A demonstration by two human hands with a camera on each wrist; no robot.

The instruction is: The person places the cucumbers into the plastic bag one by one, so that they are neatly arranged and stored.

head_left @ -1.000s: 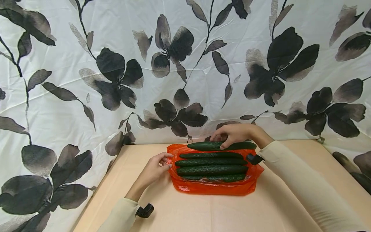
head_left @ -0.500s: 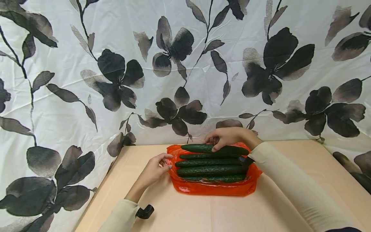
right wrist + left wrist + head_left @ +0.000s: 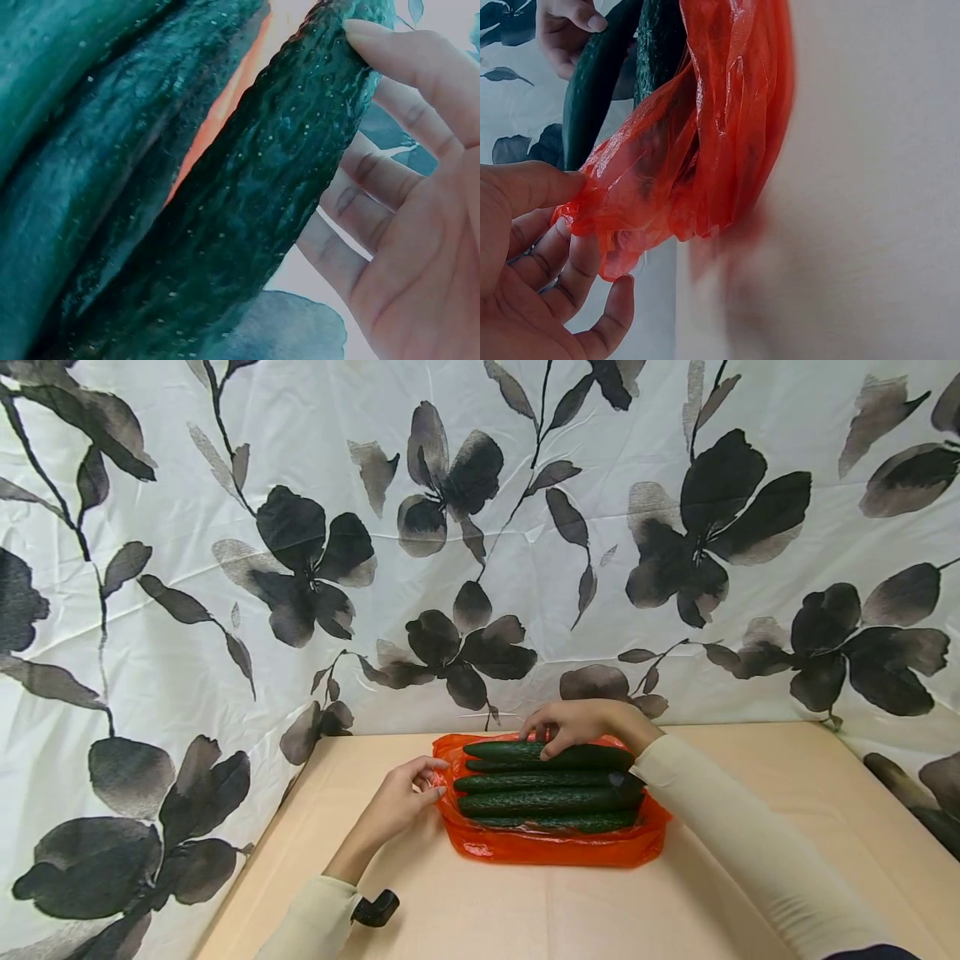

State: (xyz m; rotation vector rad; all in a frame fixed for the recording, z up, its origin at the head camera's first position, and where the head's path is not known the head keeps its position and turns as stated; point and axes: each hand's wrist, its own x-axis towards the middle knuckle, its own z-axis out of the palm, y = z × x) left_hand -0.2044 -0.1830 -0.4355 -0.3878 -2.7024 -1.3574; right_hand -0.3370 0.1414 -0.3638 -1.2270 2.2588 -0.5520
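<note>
A red plastic bag (image 3: 547,852) lies spread on the table with several long dark-green cucumbers (image 3: 547,799) side by side on it. At its far side, my right hand (image 3: 573,724) grips one more cucumber (image 3: 592,757) from above, thumb on the near side and fingers behind. The right wrist view shows this bumpy cucumber (image 3: 255,172) slanting beside the others, a strip of red between them. My left hand (image 3: 400,795) pinches the bag's left edge; in the left wrist view thumb and fingers hold the gathered plastic (image 3: 577,214).
The pale wooden-coloured table (image 3: 450,910) extends around the bag on both sides and in front. Behind its far edge hangs a white cloth (image 3: 555,693) with grey-black flowers. Black wrist cameras sit at the cuffs, the left one (image 3: 377,907) just above the table.
My right hand has brought its cucumber left and down toward the near side, against the other cucumbers. My left hand has stayed on the bag's edge.
</note>
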